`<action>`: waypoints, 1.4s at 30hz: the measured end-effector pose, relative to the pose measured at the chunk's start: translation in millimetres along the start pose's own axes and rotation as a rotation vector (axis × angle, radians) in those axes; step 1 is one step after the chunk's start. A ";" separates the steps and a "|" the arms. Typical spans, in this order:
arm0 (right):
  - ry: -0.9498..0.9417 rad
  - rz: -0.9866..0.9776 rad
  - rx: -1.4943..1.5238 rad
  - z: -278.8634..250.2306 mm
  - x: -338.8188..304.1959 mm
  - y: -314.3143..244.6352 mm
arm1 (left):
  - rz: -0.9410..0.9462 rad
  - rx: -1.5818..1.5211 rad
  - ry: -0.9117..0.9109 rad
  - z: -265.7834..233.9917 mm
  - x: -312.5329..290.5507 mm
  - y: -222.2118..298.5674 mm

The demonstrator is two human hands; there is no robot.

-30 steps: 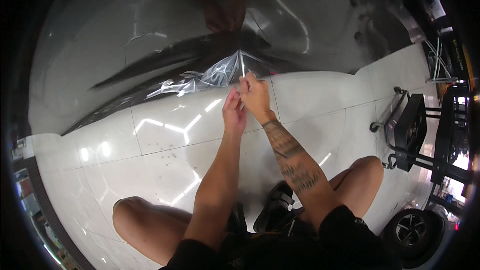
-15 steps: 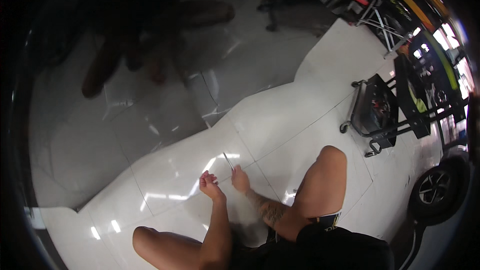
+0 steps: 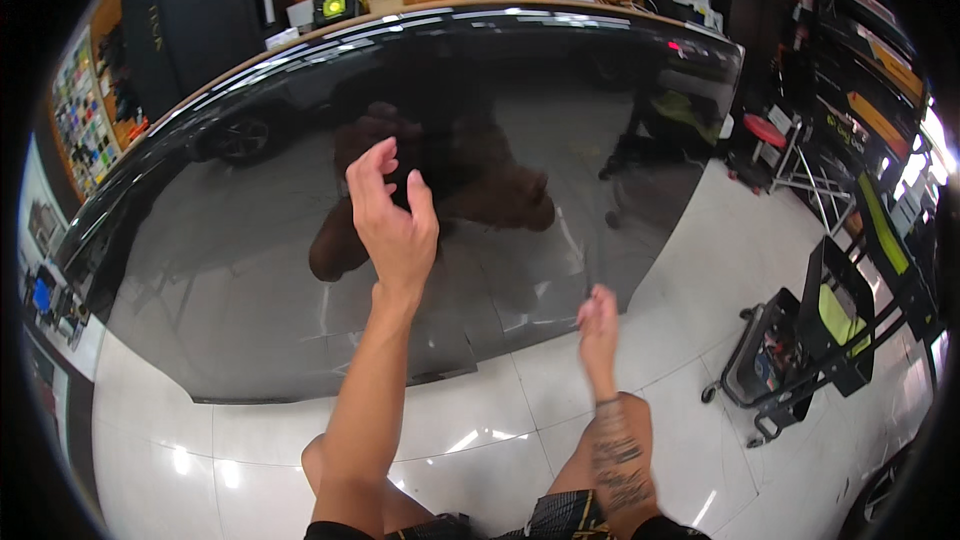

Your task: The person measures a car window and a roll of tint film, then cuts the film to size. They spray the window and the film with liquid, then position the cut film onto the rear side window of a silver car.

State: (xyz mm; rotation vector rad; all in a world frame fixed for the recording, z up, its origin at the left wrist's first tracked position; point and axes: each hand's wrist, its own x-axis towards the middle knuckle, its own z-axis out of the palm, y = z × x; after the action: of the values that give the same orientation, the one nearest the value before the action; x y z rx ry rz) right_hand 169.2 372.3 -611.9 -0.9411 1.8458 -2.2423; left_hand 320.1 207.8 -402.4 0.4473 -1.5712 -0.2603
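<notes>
A large, glossy dark car panel (image 3: 250,310) spreads in front of me, mirroring the room and my body. Its lower edge is uneven, like a loose sheet above the floor. My left hand (image 3: 393,220) is raised before its middle, fingers loosely curled and thumb apart, holding nothing; whether it touches the surface I cannot tell. Lower right, near the panel's edge, my right hand (image 3: 599,318) is closed and a little blurred. The slim metal tool in it showed plainly earlier; now it is barely visible against the dark surface, and its kind is unclear.
A black wheeled cart (image 3: 770,360) with trays and a yellow-green cloth (image 3: 838,315) stands at right. Behind it are a red-topped stool (image 3: 765,130) and a folding metal stand (image 3: 815,180). Bottles and a lit lamp (image 3: 334,6) line a wooden wall beyond the panel.
My view has tilted up, bringing the whole panel and back wall into sight. My left hand has risen from near my lap to before the panel; my right hand has moved right.
</notes>
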 end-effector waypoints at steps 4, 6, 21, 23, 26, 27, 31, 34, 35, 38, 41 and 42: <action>-0.203 -0.504 -0.200 -11.9 111.8 -158.5 | -0.080 0.051 -0.094 5.6 29.8 13.8; -0.306 -0.675 -0.258 -6.3 149.2 -207.5 | -0.164 0.019 -0.148 9.8 31.5 16.1; -0.557 -1.117 -0.578 86.4 248.7 -384.0 | -0.561 -0.782 -0.338 6.8 114.1 27.0; -0.729 -1.029 -0.698 94.6 252.7 -409.7 | -0.664 -0.883 -0.336 8.8 117.0 28.0; -0.862 -0.935 -0.869 91.6 267.5 -442.9 | -0.810 -0.911 -0.283 18.2 131.3 49.2; -0.908 -0.811 -0.966 89.1 268.2 -460.2 | -0.872 -0.878 -0.252 17.5 137.1 53.6; -0.942 -0.821 -0.916 68.4 307.8 -484.8 | -1.110 -0.732 -0.134 20.7 165.8 82.6; -0.996 -0.671 -0.864 60.1 325.9 -505.4 | -1.254 -0.566 -0.033 28.8 182.6 95.6; -1.013 -0.619 -0.841 60.9 331.0 -509.1 | -1.275 -0.533 0.014 26.6 192.0 102.7; -1.073 -0.649 -0.807 70.9 350.0 -511.4 | -1.336 -0.493 0.109 33.0 209.8 104.2; -1.178 -0.688 -0.836 99.2 367.3 -507.4 | -1.388 -0.436 0.139 40.6 220.5 104.6; -1.231 -0.688 -0.885 113.6 373.6 -508.3 | -1.386 -0.431 0.145 45.1 217.6 102.3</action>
State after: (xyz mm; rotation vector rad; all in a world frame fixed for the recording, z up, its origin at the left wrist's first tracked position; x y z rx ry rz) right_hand 81.3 246.8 10.5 -2.5224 1.7943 -0.3159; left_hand 262.1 199.7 -164.9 1.1169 -0.7861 -1.5351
